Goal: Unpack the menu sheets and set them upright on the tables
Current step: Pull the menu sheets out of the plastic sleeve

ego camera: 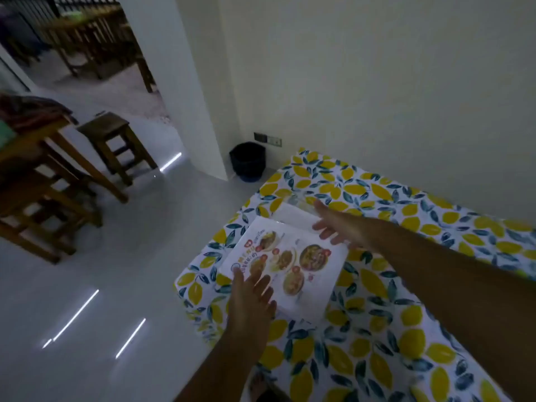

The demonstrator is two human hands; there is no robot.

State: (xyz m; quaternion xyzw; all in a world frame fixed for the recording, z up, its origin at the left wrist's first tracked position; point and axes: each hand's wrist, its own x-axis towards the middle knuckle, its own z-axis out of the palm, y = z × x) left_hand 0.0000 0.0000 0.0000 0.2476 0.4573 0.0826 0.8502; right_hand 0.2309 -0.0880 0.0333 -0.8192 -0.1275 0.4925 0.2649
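Observation:
A white menu sheet [293, 265] printed with food pictures lies flat near the left end of a table covered in a lemon-print cloth [377, 314]. Beyond it, partly under it, lies something white and flat [293, 213], perhaps clear wrapping or more sheets; I cannot tell which. My left hand [252, 294] rests on the menu's near-left corner with fingers spread. My right hand [339, 224] reaches over the menu's far-right corner, fingers apart and touching the sheet's edge. Neither hand visibly grips the sheet.
A dark waste bin [248, 161] stands on the floor by the wall corner, under a wall socket [268, 139]. Wooden stools [116, 143] and a wooden table [37, 140] stand at the left. A doorway [87, 53] opens onto more wooden furniture. The wall runs close behind the table.

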